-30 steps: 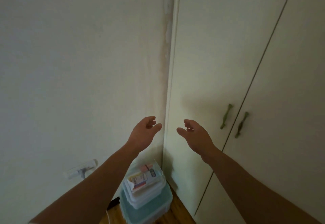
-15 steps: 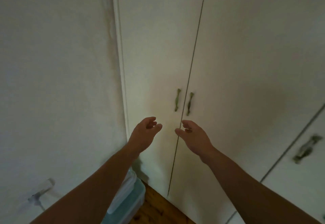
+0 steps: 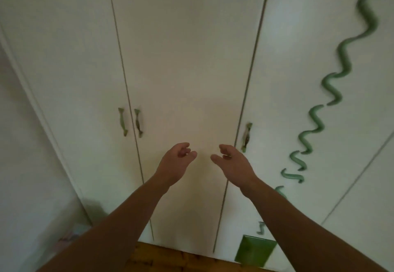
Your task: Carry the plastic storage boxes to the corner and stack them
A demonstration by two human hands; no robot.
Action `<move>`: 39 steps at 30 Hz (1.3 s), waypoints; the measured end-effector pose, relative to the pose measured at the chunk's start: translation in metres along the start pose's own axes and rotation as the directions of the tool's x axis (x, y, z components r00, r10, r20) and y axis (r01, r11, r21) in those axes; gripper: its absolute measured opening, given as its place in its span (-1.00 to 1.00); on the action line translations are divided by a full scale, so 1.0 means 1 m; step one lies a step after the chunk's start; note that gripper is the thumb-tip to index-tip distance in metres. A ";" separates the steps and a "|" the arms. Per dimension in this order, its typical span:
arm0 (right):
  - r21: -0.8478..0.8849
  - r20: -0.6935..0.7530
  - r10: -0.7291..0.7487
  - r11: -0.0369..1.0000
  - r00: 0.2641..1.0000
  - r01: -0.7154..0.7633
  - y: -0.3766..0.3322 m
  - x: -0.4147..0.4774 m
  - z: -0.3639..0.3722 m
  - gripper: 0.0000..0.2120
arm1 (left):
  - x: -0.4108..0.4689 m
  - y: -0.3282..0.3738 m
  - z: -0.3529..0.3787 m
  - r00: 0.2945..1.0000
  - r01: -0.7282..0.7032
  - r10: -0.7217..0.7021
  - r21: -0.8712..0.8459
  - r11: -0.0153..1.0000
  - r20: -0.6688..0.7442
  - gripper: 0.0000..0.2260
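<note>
Both my arms reach forward in front of white wardrobe doors. My left hand (image 3: 175, 164) and my right hand (image 3: 233, 165) hang in the air side by side, palms turned inward, fingers loosely curled, holding nothing. The stack of plastic storage boxes (image 3: 73, 234) shows only as a blurred pale edge at the lower left, beside my left forearm, in the corner between the wall and the wardrobe.
White wardrobe doors (image 3: 185, 69) with green handles (image 3: 123, 121) fill the view. A wavy green decoration (image 3: 315, 120) runs down the right door to a green square (image 3: 253, 250) near the wooden floor (image 3: 170, 261). A plain wall (image 3: 25, 143) stands at the left.
The view has swung to the right: the corner and the stacked boxes slid to the left edge and almost out of sight. Both hands keep the same empty pose.
</note>
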State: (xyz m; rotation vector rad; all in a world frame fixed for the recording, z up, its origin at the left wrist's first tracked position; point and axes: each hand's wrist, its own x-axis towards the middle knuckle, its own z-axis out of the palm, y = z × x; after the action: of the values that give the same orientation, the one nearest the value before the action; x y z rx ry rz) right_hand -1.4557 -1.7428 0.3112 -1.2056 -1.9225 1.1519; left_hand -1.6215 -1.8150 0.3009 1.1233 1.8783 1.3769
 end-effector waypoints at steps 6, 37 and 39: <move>0.007 -0.114 0.058 0.998 0.992 -0.058 0.043 -0.027 -0.085 -0.49 | -0.014 0.037 0.093 0.988 -0.048 0.049 -0.009 0.999 0.149 -0.58; 0.157 -0.656 0.349 0.930 0.670 -0.331 0.225 -0.243 -0.429 -0.48 | -0.162 0.181 0.497 0.661 -0.239 0.223 -0.080 0.968 0.716 -0.62; 0.172 -0.686 0.376 0.916 0.623 -0.363 0.239 -0.257 -0.445 -0.48 | -0.172 0.186 0.524 0.618 -0.245 0.218 -0.079 0.966 0.755 -0.61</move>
State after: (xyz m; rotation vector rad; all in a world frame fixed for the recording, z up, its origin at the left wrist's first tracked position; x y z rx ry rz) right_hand -0.8898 -1.7652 0.2916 -1.7730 -1.0885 0.6978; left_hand -1.0539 -1.6852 0.2985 1.6787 1.1490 0.7622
